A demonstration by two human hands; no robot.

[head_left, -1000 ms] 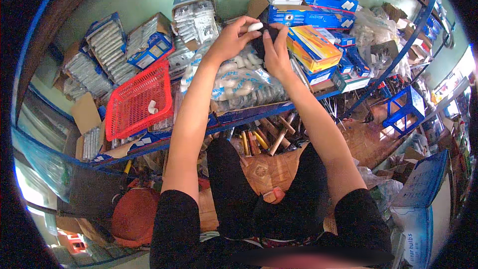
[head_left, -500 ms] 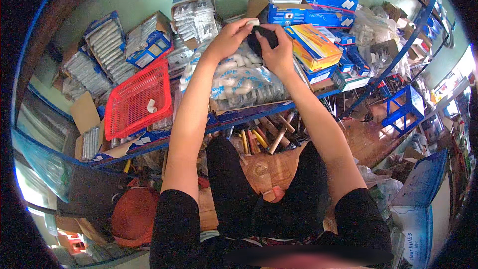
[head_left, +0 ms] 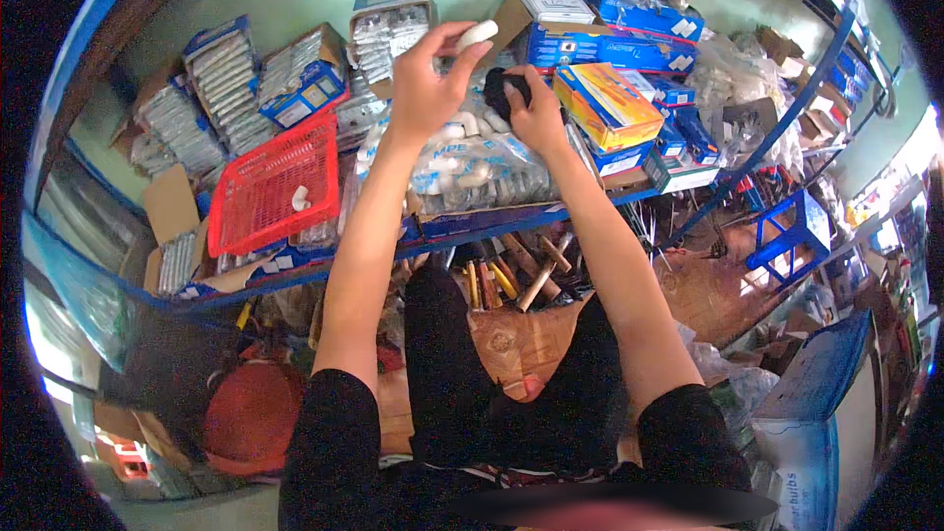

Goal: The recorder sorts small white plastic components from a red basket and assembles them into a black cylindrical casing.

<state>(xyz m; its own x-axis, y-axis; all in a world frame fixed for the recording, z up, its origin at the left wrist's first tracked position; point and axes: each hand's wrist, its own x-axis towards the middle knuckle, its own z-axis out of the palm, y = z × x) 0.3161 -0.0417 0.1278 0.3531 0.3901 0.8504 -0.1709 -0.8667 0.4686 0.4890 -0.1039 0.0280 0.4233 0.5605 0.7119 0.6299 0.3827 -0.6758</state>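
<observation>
My left hand (head_left: 429, 77) is raised over the shelf and pinches a small white pipe fitting (head_left: 477, 34) between thumb and fingers. Just to its right, my right hand (head_left: 536, 110) is closed around a small black object (head_left: 503, 90); I cannot tell what the object is. Both hands hover above clear plastic bags of white pipe fittings (head_left: 472, 167) lying on the blue shelf (head_left: 462, 221). A red plastic basket (head_left: 265, 192) with one white fitting (head_left: 301, 199) in it stands to the left of the hands.
Blue, orange and cardboard boxes (head_left: 605, 103) crowd the shelf's right and back. Open cartons of packed metal parts (head_left: 211, 88) line the left. Wooden-handled tools (head_left: 521, 275) lie below the shelf edge. A blue stool (head_left: 787, 236) stands at right.
My left hand has lifted away from my right hand, moving up and left with the white fitting in its fingers. The right hand has stayed low with the black object.
</observation>
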